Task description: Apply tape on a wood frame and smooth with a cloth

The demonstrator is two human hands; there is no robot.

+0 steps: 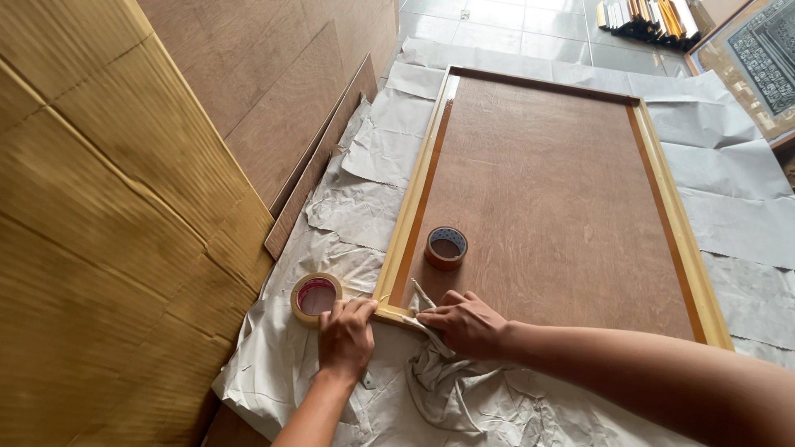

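Left hand: my left hand lies knuckles up at the near left corner of the wooden frame, fingers curled down onto the corner; I cannot tell whether they pinch anything.
Right hand: my right hand rests on the near edge of the frame, fingers bent and closed on a strip of white paper that runs up over the corner.
Frame: it lies flat on crumpled white paper sheets, a pale yellow border around a brown backing board.
Brown tape roll: the brown tape roll sits on the board, just beyond my right hand.
Pale tape roll: the pale tape roll lies on the paper, outside the frame, touching or just beside my left fingers.
Left side: cardboard and plywood sheets lean there.
Far end: a tiled floor, a stack of frame mouldings and a patterned framed picture.
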